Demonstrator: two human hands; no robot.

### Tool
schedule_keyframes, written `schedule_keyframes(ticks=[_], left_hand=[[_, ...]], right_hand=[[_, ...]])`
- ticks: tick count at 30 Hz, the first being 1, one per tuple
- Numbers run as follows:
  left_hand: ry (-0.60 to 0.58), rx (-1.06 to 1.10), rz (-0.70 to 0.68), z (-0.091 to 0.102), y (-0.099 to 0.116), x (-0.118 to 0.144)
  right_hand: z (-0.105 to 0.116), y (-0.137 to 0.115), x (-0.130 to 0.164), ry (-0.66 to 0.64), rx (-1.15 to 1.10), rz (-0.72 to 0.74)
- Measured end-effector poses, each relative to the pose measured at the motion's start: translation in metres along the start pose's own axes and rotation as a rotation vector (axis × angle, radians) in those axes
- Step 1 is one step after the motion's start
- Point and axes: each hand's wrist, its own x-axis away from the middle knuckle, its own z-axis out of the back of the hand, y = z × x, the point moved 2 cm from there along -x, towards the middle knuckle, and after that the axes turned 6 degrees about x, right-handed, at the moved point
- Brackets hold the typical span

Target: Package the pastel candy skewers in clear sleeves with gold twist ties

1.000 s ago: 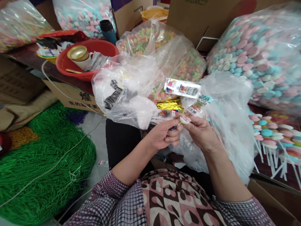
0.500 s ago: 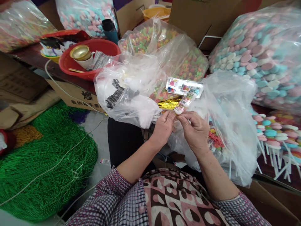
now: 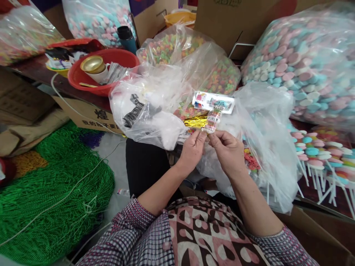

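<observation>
Printed packet (image 3: 212, 121) | pinched by left hand (image 3: 193, 147) and right hand (image 3: 226, 149)

You sit in a cramped, evenly lit stockroom. Far left, a dark wooden bench (image 3: 33, 68) carries a red basin (image 3: 111, 59). Cardboard boxes (image 3: 88, 114) stand under it, more boxes (image 3: 222, 22) along the far wall. Big clear sacks of pastel discs (image 3: 302, 62) fill the right, another sack (image 3: 97, 18) sits far left. Near left, a green mesh heap (image 3: 55, 192) covers a pale floor (image 3: 113, 162).
</observation>
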Motion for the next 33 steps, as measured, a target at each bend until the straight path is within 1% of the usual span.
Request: schedule_keyframes(ticks=[1, 3, 5, 8, 10, 11, 13, 16, 18, 19, 20, 21, 22, 23, 24, 26, 27, 28, 29, 30, 31, 32, 33], left_hand=[[-0.013, -0.05, -0.046, 0.001, 0.001, 0.0], [-0.054, -0.177, -0.181, 0.002, 0.005, 0.001], [-0.11, -0.231, -0.288, 0.001, 0.009, 0.0], [-0.208, -0.186, -0.36, -0.001, 0.018, 0.001], [-0.278, -0.173, -0.387, -0.002, 0.029, 0.004], [-0.323, -0.173, -0.399, -0.002, 0.038, 0.007], [-0.419, -0.164, -0.407, -0.001, 0.057, 0.016], [-0.528, -0.16, -0.374, -0.003, 0.083, 0.032], [-0.649, -0.237, -0.376, -0.008, 0.089, 0.04], [-0.679, -0.295, -0.357, -0.011, 0.088, 0.04], [-0.664, -0.336, -0.323, -0.013, 0.084, 0.038], [-0.608, -0.337, -0.265, -0.014, 0.079, 0.034], [-0.546, -0.28, -0.18, -0.014, 0.074, 0.029], [-0.472, -0.171, -0.099, -0.013, 0.069, 0.023], [-0.422, -0.035, -0.036, -0.011, 0.067, 0.018], [-0.373, 0.15, 0.032, -0.005, 0.068, 0.012], [-0.387, 0.178, 0.052, -0.002, 0.07, 0.012], [-0.423, 0.155, 0.072, 0.001, 0.073, 0.014], [-0.467, 0.087, 0.092, 0.003, 0.074, 0.017], [-0.51, -0.006, 0.111, 0.004, 0.074, 0.02], [-0.529, -0.105, 0.122, 0.005, 0.072, 0.023], [-0.523, -0.194, 0.131, 0.005, 0.069, 0.025], [-0.491, -0.25, 0.136, 0.005, 0.065, 0.026]], right_hand=[[-0.001, 0.0, 0.0, -0.001, -0.052, -0.025], [-0.003, -0.002, 0.001, -0.024, -0.195, -0.088], [-0.003, -0.01, 0.004, -0.088, -0.352, -0.149], [0.002, -0.025, 0.009, -0.23, -0.502, -0.2], [0.008, -0.031, 0.012, -0.283, -0.541, -0.217], [0.012, -0.032, 0.013, -0.288, -0.536, -0.221], [0.018, -0.028, 0.012, -0.244, -0.483, -0.205], [0.028, -0.02, 0.006, -0.131, -0.373, -0.146], [0.035, -0.022, 0.002, -0.046, -0.305, -0.105], [0.039, -0.025, 0.001, 0.004, -0.273, -0.072], [0.043, -0.029, 0.002, 0.051, -0.239, -0.033], [0.046, -0.034, 0.003, 0.087, -0.208, 0.007], [0.047, -0.039, 0.006, 0.096, -0.18, 0.043], [0.047, -0.043, 0.01, 0.072, -0.158, 0.07], [0.045, -0.045, 0.013, 0.024, -0.143, 0.085], [0.038, -0.043, 0.019, -0.1, -0.128, 0.085], [0.035, -0.041, 0.02, -0.144, -0.129, 0.082], [0.033, -0.038, 0.019, -0.161, -0.128, 0.077], [0.033, -0.035, 0.018, -0.148, -0.112, 0.076], [0.033, -0.033, 0.017, -0.118, -0.076, 0.08], [0.035, -0.032, 0.015, -0.08, -0.026, 0.095], [0.036, -0.032, 0.015, -0.035, 0.029, 0.121], [0.038, -0.032, 0.016, -0.003, 0.077, 0.149]])
